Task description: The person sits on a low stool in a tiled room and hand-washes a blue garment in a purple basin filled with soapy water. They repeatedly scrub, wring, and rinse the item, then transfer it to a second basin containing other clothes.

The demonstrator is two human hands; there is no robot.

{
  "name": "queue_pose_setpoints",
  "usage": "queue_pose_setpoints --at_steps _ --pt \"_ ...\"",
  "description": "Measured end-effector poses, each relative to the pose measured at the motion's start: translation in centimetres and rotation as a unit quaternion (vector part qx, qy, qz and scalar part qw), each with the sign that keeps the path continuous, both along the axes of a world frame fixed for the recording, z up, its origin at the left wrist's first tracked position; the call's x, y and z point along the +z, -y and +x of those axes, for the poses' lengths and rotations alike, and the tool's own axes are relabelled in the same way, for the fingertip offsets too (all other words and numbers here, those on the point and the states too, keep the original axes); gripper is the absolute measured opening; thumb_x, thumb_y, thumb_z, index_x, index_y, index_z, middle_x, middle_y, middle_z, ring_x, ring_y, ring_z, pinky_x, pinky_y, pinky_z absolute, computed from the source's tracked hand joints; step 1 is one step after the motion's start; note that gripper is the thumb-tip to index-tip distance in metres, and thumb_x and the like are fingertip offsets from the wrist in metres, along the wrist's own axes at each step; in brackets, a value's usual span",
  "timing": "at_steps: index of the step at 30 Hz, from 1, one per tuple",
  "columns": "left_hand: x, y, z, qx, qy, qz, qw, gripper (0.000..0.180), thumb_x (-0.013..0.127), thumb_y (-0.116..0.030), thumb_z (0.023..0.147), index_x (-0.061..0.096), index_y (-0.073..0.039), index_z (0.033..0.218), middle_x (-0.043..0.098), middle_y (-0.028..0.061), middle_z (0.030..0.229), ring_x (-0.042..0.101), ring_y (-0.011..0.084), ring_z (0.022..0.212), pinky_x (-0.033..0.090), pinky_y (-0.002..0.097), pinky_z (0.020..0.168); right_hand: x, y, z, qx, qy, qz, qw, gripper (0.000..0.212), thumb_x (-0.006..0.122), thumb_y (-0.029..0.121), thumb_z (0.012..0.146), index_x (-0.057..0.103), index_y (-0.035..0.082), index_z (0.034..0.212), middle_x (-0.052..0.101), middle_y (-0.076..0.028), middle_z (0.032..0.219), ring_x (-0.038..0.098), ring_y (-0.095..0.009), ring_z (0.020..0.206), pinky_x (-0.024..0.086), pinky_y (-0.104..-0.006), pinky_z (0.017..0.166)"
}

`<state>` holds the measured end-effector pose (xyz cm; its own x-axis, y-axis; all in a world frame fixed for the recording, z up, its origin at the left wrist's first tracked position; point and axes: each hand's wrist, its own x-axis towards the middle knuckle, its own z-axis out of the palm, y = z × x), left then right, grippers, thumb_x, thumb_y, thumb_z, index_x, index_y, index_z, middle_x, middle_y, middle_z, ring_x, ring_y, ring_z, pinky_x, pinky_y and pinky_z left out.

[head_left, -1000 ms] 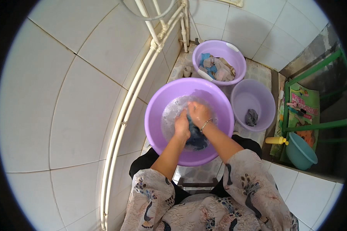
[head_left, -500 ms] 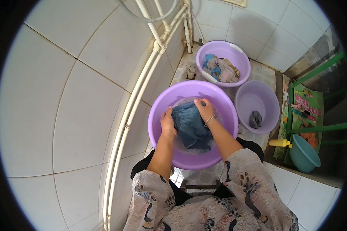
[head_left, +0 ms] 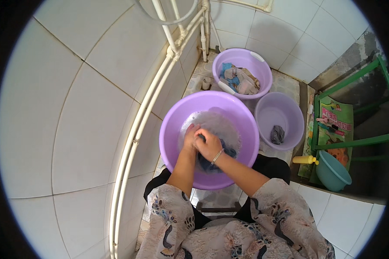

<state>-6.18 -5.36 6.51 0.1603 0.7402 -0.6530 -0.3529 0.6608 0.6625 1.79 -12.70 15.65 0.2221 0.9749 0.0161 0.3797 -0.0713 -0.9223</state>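
A large purple basin point(head_left: 167, 142) stands between my knees with sudsy water in it. Over its middle my two hands are pressed together. My right hand point(head_left: 209, 146) is closed in a fist around part of a wet dark blue cloth point(head_left: 229, 152), whose bulk lies bunched in the suds below. Against it, my left hand point(head_left: 190, 137) is closed on the same cloth, its fingers partly hidden by the right. A small dark bit of cloth shows between the hands.
Behind stands a purple tub point(head_left: 267, 71) of blue and beige clothes. A paler bucket point(head_left: 289, 108) at right holds a grey cloth point(head_left: 277, 134). Further right are a yellow bottle point(head_left: 304, 159), a teal basin point(head_left: 333, 172) and a green frame point(head_left: 354, 141). White pipes point(head_left: 136, 140) run along the left wall.
The blue cloth, spread between my hands before, is now bunched and lower in the suds. My right hand has come down and left to meet my left. The view has shifted slightly.
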Motion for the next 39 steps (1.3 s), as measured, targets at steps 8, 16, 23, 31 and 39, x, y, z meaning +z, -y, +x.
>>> queue_pose_setpoints --at_steps 8,16,23,31,39 --pt "5.5 4.1 2.8 0.023 -0.013 0.003 1.000 0.038 0.048 -0.037 0.093 0.057 0.000 0.098 0.057 0.0100 0.085 0.052 0.0178 0.072 0.045 0.0326 0.064 0.9 0.4 2.2 0.008 0.221 -0.003 0.975 0.032 0.046 0.033 0.089 0.059 0.006 0.078 0.061 -0.020 0.073 0.059 -0.040 0.068 0.046 -0.0474 0.061" --pt "13.3 4.3 1.3 -0.143 -0.123 0.114 0.975 0.027 0.048 -0.019 0.090 0.057 0.001 0.106 0.060 0.0100 0.096 0.058 0.0171 0.081 0.048 0.0301 0.072 0.8 -2.1 7.9 0.022 -0.034 -0.094 0.995 0.039 0.056 0.035 0.086 0.059 0.000 0.103 0.063 -0.021 0.089 0.062 -0.028 0.087 0.047 -0.0359 0.078" --pt "16.9 2.0 -5.0 -0.075 -0.063 0.225 0.970 0.026 0.048 0.007 0.080 0.059 0.000 0.102 0.062 0.0106 0.089 0.060 0.0174 0.077 0.050 0.0267 0.070 5.1 -0.3 12.3 0.175 0.032 -0.048 0.983 0.035 0.072 0.025 0.071 0.061 0.001 0.096 0.063 -0.017 0.086 0.061 -0.026 0.080 0.046 -0.0345 0.075" --pt "17.3 1.1 -7.2 0.046 -0.011 0.237 0.970 0.025 0.045 0.009 0.082 0.059 0.001 0.102 0.062 0.0130 0.090 0.061 0.0197 0.077 0.051 0.0287 0.068 -0.2 -0.2 15.9 0.127 0.280 -0.081 0.948 0.028 0.065 0.019 0.068 0.062 0.003 0.091 0.062 -0.020 0.085 0.060 -0.035 0.080 0.046 -0.0386 0.072" --pt "14.9 -1.1 -8.9 0.003 -0.116 0.285 0.951 0.030 0.046 0.010 0.078 0.057 0.002 0.105 0.061 0.0088 0.096 0.058 0.0151 0.086 0.045 0.0246 0.079 3.1 -2.0 16.8 0.041 -0.149 -0.112 0.982 0.021 0.062 0.015 0.076 0.061 0.000 0.091 0.061 -0.001 0.086 0.054 -0.010 0.077 0.044 -0.0277 0.069"
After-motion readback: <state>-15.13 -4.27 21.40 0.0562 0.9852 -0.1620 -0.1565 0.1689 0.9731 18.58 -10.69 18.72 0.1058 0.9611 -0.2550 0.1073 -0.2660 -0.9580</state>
